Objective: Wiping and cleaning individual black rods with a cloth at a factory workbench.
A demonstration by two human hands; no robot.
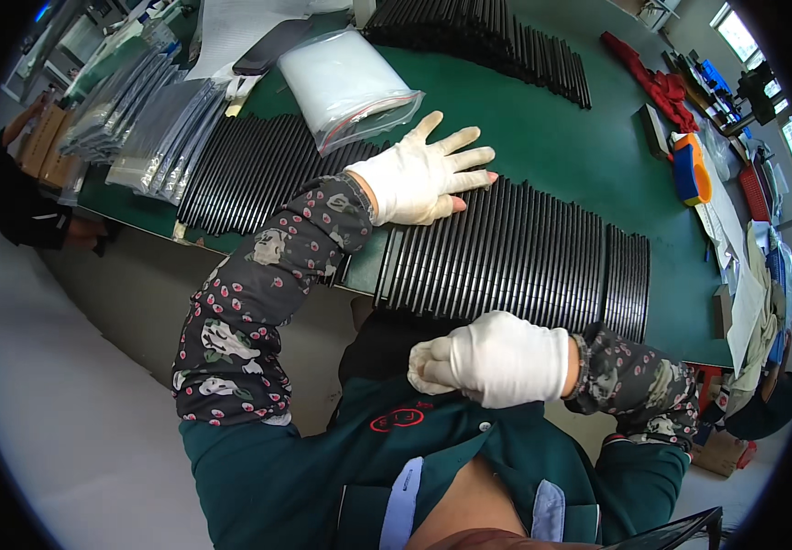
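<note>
My left hand (419,179), in a white glove with two bare fingertips, lies palm down with its fingers spread. It rests at the upper left end of a row of thin black rods (506,247), which lie side by side on the green table. In front of my body, just off the near ends of the rods, is my right hand (510,359), also gloved in white. Its fingers are curled closed; what they hold, if anything, cannot be made out. Left of my left hand, another row of black rods (247,170) lies partly under my sleeve.
A clear bag with white contents (350,78) lies beyond my left hand. A dark phone (272,46) and stacked plastic-wrapped packs (153,151) are at the left. More black rods (478,37) lie at the back. An orange-and-blue tape dispenser (692,170) stands on the green table (588,147).
</note>
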